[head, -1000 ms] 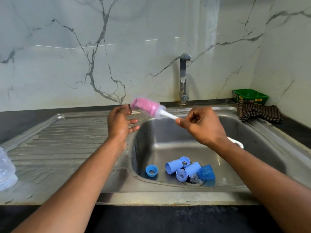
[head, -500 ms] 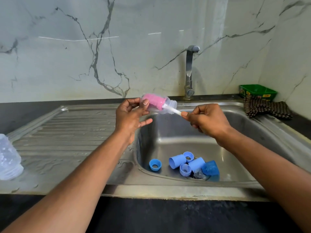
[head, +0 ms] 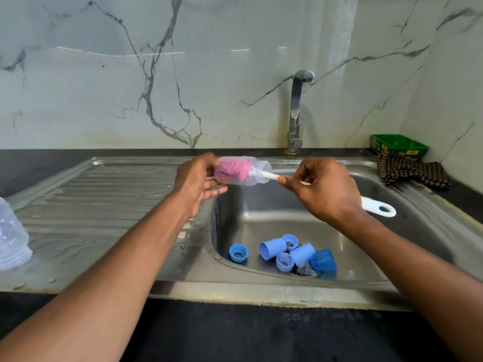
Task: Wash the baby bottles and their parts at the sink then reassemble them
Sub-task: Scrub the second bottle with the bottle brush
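Observation:
My left hand (head: 196, 182) holds a clear baby bottle (head: 257, 172) on its side above the left rim of the sink basin (head: 264, 210). A bottle brush (head: 270, 175) with a pink sponge head sits inside the bottle. My right hand (head: 324, 189) pinches the brush's white handle just outside the bottle's mouth; the handle's looped end (head: 379, 208) sticks out behind that hand. Several blue caps and collars (head: 285, 250) lie in the basin by the drain. A second clear bottle (head: 11, 237) stands at the left edge on the drainboard.
A steel tap (head: 296, 111) rises behind the basin, with no water running. A green box (head: 398, 146) and a checked cloth (head: 410, 172) sit at the back right. The ribbed drainboard (head: 91, 199) on the left is wet. A dark counter edge runs along the front.
The pink brush head has gone from outside the bottle to fully inside it. My left hand has closed around the bottle's base. The view has shifted slightly.

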